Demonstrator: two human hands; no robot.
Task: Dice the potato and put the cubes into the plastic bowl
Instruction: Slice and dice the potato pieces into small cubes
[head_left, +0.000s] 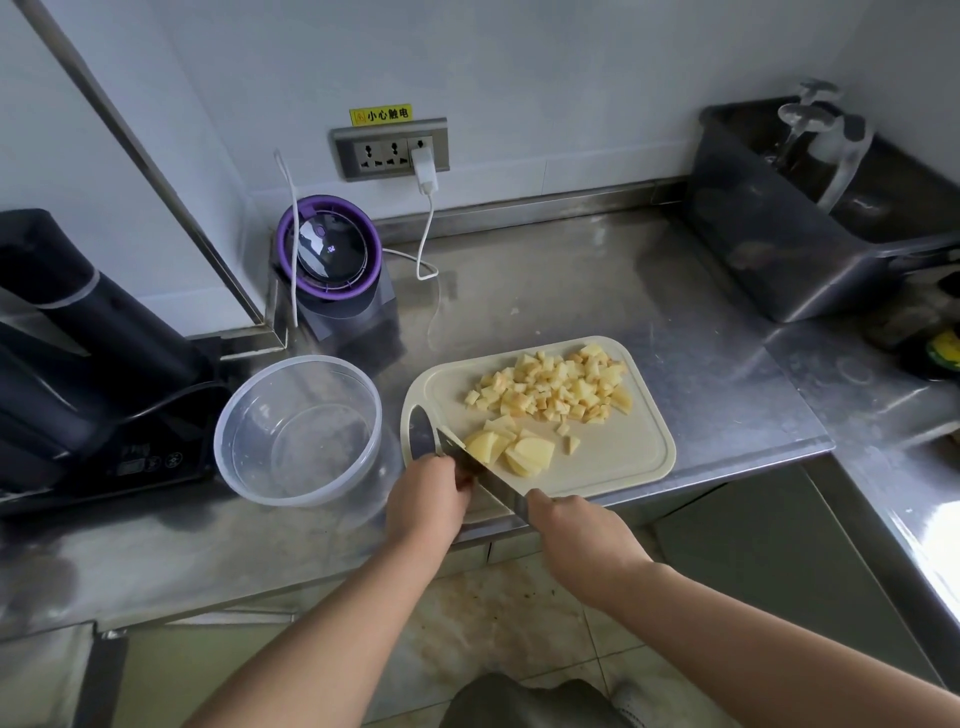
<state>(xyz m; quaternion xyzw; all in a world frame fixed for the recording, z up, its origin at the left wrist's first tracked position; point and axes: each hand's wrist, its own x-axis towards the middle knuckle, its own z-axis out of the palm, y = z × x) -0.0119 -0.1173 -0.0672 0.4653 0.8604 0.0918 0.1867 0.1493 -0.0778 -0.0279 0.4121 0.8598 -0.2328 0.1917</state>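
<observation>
Potato (535, 452) is part-diced on the cutting board (623, 457); plastic bowl (239, 457) is parked empty to its left, likely for short transfer. Left hand (428, 493) is curled beside the knife (488, 475) flat, likely as a guide; any pinch cannot be told. Cubes (556, 387) are piled clear of the blade; right hand (582, 535) grip is wrapped round the handle.

Left hand (428, 496), right hand (579, 527), both curled.

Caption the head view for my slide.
Right hand holds steel knife at yellow potato slices on cream cutting board beside clear plastic bowl.
</observation>
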